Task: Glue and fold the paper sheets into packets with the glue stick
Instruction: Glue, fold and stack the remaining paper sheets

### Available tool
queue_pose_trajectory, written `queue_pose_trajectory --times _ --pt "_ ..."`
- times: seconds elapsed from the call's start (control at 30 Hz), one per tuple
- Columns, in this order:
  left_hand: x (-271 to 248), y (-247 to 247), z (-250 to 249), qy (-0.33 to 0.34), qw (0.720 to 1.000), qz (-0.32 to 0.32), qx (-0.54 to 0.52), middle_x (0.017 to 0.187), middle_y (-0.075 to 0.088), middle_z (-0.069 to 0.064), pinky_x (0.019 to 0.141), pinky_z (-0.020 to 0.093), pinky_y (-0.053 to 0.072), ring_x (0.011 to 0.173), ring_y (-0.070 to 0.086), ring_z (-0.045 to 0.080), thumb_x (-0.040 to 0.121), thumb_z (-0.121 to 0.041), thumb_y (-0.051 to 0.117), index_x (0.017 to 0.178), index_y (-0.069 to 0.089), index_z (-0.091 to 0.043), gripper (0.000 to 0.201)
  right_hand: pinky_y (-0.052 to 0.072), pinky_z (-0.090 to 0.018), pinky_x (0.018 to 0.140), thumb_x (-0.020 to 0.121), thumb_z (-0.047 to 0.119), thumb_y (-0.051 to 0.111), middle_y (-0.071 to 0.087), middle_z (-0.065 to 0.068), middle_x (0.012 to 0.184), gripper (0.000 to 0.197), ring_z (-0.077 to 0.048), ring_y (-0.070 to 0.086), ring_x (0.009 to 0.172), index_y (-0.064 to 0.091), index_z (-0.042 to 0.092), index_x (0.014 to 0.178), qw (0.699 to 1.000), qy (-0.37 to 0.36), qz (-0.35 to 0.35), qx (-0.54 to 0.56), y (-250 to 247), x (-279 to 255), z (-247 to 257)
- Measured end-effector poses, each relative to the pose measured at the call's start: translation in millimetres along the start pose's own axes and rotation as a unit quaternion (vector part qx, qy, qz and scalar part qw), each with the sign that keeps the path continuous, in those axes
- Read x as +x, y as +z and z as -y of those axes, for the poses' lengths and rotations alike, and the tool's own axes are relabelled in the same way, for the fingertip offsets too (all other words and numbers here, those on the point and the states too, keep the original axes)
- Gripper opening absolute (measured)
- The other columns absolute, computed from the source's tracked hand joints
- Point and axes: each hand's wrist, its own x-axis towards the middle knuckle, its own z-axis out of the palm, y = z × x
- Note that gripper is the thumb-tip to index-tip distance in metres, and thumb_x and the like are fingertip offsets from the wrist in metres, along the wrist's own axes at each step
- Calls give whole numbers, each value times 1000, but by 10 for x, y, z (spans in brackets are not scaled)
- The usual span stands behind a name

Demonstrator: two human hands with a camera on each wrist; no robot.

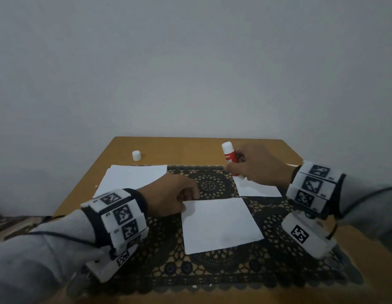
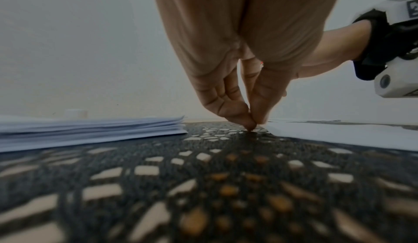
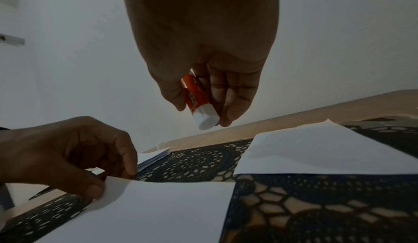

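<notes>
- Head: one wooden table (image 1: 146, 145), grey wall behind; one black lace mat (image 1: 214, 185); one paper stack (image 1: 129, 178) far left, two single sheets: near sheet (image 1: 221, 224), far sheet (image 1: 256, 189). One white cap (image 1: 136, 155). Right hand (image 1: 261, 167) grips glue stick (image 1: 229, 154), tilted above far sheet.
- Left wrist: left hand (image 2: 237, 93) pinches near sheet's corner.
- Right wrist: stick's white end points down, off the paper.
</notes>
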Motion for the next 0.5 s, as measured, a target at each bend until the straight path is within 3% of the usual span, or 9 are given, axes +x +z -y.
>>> queue_pose_trajectory --times 0.13,0.23,0.3,0.4,0.5 --pt "-2 20 -54 1 1000 4 16 106 63 -5 74 15 46 90 57 8 83 -7 66 114 61 -19 34 41 -29 59 86 34 69 54 -3 64 33 -13 47 57 60 4 75 1000 -3 9 -5 13 11 0" --pt "-44 40 -91 -13 999 21 48 114 57 -4 75 16 41 92 51 8 87 -13 65 118 59 -20 33 45 -30 60 89 34 66 56 0 68 27 -14 53 58 56 16 72 999 -10 51 -15 -33 -30 42" --pt "-132 25 -127 -5 996 13 93 119 51 -4 80 17 38 98 47 8 91 -19 60 121 57 -22 30 51 -29 57 93 32 62 58 2 69 23 -12 59 55 57 19 75 995 -17 101 -4 -88 -80 79" --pt "-338 -5 -240 46 990 12 131 131 48 -6 96 21 39 115 47 10 93 -24 55 129 54 -24 35 47 -25 51 95 33 60 55 6 59 27 -5 54 43 63 9 83 990 -28 135 13 -101 -141 159" --pt "-548 121 -376 83 977 108 163 150 33 0 114 33 30 137 34 18 95 -32 49 143 39 -24 50 46 -21 49 90 39 65 61 6 82 24 -4 56 51 66 15 94 990 -47 129 26 4 -186 308"
